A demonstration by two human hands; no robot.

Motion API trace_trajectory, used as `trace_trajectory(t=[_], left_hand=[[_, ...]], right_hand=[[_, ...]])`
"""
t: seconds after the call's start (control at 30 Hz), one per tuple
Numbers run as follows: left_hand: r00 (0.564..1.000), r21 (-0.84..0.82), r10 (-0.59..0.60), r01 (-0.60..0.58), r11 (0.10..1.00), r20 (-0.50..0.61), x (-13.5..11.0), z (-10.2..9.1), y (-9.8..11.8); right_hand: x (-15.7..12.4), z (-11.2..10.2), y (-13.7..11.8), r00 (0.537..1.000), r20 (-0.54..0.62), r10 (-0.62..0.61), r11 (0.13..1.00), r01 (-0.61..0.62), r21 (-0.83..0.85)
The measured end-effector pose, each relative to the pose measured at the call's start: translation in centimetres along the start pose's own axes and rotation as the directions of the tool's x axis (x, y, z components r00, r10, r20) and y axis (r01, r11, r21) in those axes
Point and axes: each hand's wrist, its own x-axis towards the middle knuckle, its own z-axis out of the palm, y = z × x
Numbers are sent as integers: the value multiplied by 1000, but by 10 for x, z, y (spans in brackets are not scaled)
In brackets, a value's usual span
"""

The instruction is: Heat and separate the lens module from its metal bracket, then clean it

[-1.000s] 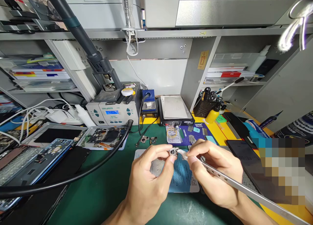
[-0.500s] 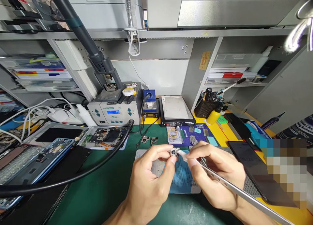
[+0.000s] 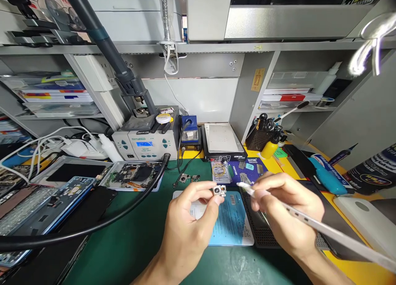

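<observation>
Between thumb and forefinger, my left hand [image 3: 190, 227] pinches a small phone camera module [image 3: 219, 190]. Its dark round lens faces up toward me, inside a silvery frame. My right hand [image 3: 287, 206] grips a long, slim metal tool [image 3: 305, 219] with holes along its shaft and a white, cotton-like tip [image 3: 243, 186]. This tip sits a little to the right of the camera module, apart from it. Below both hands lies a blue and white printed packet [image 3: 232, 223]. Two small camera parts [image 3: 185, 178] rest on the green mat behind my left hand.
A grey soldering station [image 3: 145, 142] stands at the back, its black hose [image 3: 136, 206] curving across the left. An opened phone [image 3: 62, 219] and a tray of boards [image 3: 133, 175] lie left. A yellow bottle [image 3: 269, 148] and a dark phone [image 3: 337, 231] are right.
My right hand has moved right, drawing the white tip away from the camera module. My left hand keeps its pinch with little movement. The view has shifted slightly.
</observation>
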Motion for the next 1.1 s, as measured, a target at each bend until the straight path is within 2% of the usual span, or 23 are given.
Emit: trace_trajectory(t=[0.1,0.17,0.23,0.4,0.57,0.67,0.77,0.9,1.1], left_hand=[[996,-52,-82,84,995,39,4,-3,-1],[993,-71,-105,108,992,45,7,-6,-3],[992,-88,-118,121,989,44,11,-9,-6],[994,-92,-100,103,990,32,20,-14,-16],[996,-56,-41,46,997,84,27,-18,-21],[981,37,6,-14,999,193,30,-26,-20],[934,168,31,-97,981,357,30,-37,-20],[879,307,15,-182,934,476,27,-49,-22],[867,408,-2,-233,882,499,31,-59,-23]], right_hand=[[12,-3,12,978,-25,205,972,-200,126],[22,-4,21,935,-14,355,925,-349,148],[31,-4,29,909,-22,417,900,-410,149],[48,-12,39,886,16,464,875,-462,143],[54,-32,18,856,140,498,858,-510,62],[48,-45,0,816,192,546,835,-548,-48],[37,-52,-11,774,230,590,807,-575,-134],[28,-49,-13,730,270,628,778,-600,-187],[22,-28,-5,695,319,644,760,-630,-161]])
